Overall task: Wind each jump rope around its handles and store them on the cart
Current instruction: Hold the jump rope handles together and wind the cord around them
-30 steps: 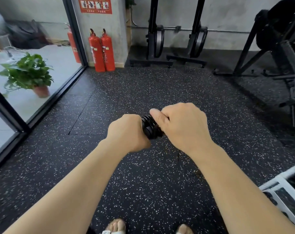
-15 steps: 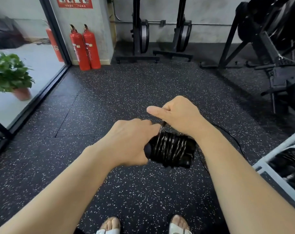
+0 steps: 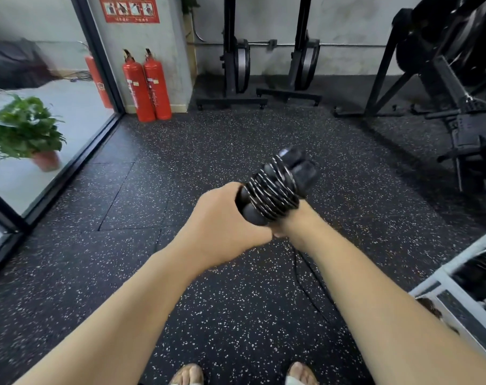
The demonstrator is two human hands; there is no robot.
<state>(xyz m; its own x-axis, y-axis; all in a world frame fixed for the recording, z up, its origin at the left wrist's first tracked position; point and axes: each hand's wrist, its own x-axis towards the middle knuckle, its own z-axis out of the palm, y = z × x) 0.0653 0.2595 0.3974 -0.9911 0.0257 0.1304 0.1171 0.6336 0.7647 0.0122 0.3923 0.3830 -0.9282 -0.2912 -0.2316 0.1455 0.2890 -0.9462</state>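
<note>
holding the jump rope [image 3: 275, 190] at mid-frame in the head view, my left grip [image 3: 225, 218] is curled round the near ends of its paired handles. the bundle's long axis runs up and right. my right grip [image 3: 293, 222] sits under the coils with its fingers hidden, so i cannot tell its state. a loose cord tail [image 3: 305, 276] hangs below. the cart [image 3: 442, 273] lies lower right, nearer my right arm. the red poster [image 3: 129, 8] at upper left is unreadable.

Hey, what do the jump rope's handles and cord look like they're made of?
The handles: matte black, likely foam or rubber, since they show no shine. The cord: glossy thin black line with bright glints, probably plastic-coated cable; cannot confirm.
</note>
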